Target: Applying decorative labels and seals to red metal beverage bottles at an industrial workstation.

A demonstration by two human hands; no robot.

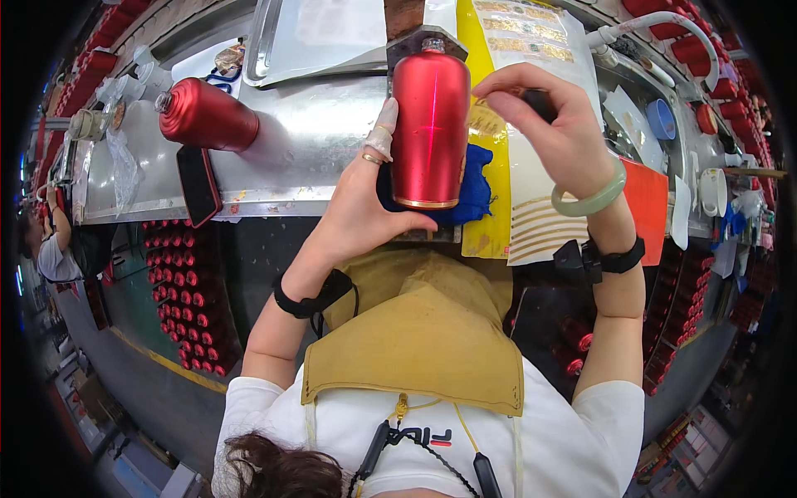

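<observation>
A glossy red bottle [430, 133] with a gold ring at its base lies in front of me, its neck pointing away, over a blue cloth [475, 187]. My left hand [365, 195] grips it, fingers along its left side and thumb by the base; a pale covering wraps one finger. Close to the bottle's right side, my right hand [560, 124] pinches a small clear film decal [486, 120] with gold marks. Within that same hand is a dark object [540, 104], its kind partly hidden by the fingers.
A second red bottle [207, 114] lies on the metal table at left, beside a phone [199, 184]. Sheets of gold decals [531, 33] and gold strips [544, 228] rest right, on a yellow sheet [483, 236]. Racks of red bottles [184, 299] stand below; another person is far left.
</observation>
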